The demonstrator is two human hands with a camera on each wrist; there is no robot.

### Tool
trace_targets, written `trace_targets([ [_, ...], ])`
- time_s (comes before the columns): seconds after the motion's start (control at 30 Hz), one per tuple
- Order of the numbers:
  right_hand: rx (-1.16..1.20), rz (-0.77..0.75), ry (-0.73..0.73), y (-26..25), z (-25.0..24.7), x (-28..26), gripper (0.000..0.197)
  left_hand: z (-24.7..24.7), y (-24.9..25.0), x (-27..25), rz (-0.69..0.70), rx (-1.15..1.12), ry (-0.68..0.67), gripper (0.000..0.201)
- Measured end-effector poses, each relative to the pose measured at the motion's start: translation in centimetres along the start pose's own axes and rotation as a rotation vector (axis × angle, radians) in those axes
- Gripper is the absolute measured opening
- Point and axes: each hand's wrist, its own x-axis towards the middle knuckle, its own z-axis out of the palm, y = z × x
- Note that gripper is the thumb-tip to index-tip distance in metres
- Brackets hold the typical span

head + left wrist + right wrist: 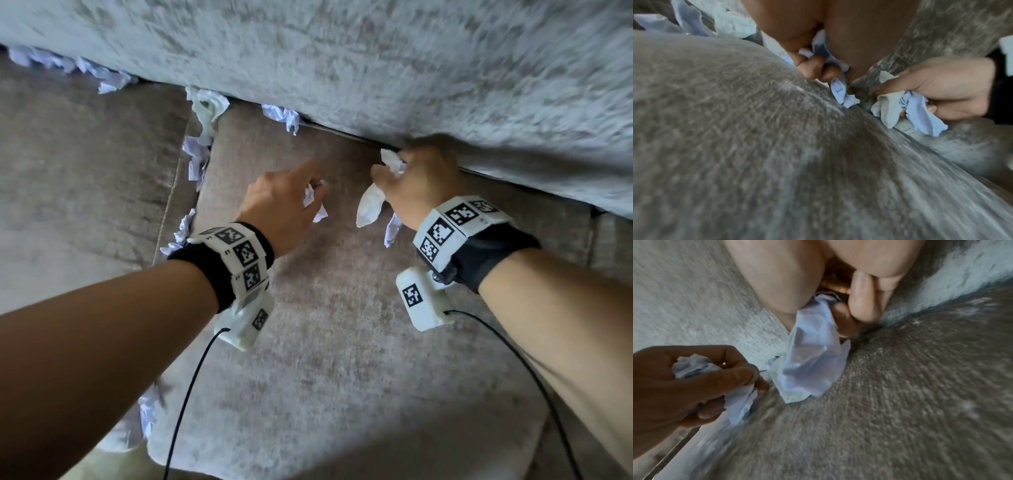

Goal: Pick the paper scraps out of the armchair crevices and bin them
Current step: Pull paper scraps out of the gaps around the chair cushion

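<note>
My left hand [291, 198] hovers over the grey seat cushion [325, 325] and grips a crumpled white paper scrap [313, 205], also seen as a scrap [840, 91] under curled fingers. My right hand [411, 185] is at the crevice under the back cushion [376, 58] and holds several paper scraps [370, 205]; in the right wrist view that bundle [812, 356] hangs from its fingers. More scraps sit in the back crevice [282, 116] and along the seam at the seat's left side [198, 154].
Further scraps [68, 65] line the far left crevice, and others [147, 411] lie low by the seat's front left corner. An adjoining grey cushion [85, 171] lies to the left. Black cables [191, 394] trail from both wrist cameras.
</note>
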Motion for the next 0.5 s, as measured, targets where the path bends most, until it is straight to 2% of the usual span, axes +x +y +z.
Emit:
trace_targets([
  [0.13, 0.007, 0.012, 0.008, 0.4, 0.2, -0.1, 0.043, -0.8, 0.1, 1.3, -0.133, 0.018, 0.024, 0.014],
  [0.27, 0.032, 0.026, 0.004, 0.9, 0.7, -0.3, 0.045, -1.8, -0.1, 3.3, -0.165, 0.071, 0.117, 0.021],
  [0.37, 0.039, 0.032, -0.014, 1.0, 0.9, -0.6, 0.046, -2.0, -0.7, 4.6, -0.144, 0.142, 0.07, 0.038],
  [0.5, 0.067, 0.059, -0.027, 1.0, 1.0, -0.8, 0.044, -2.0, -1.5, 6.1, -0.126, 0.253, 0.0, 0.032],
])
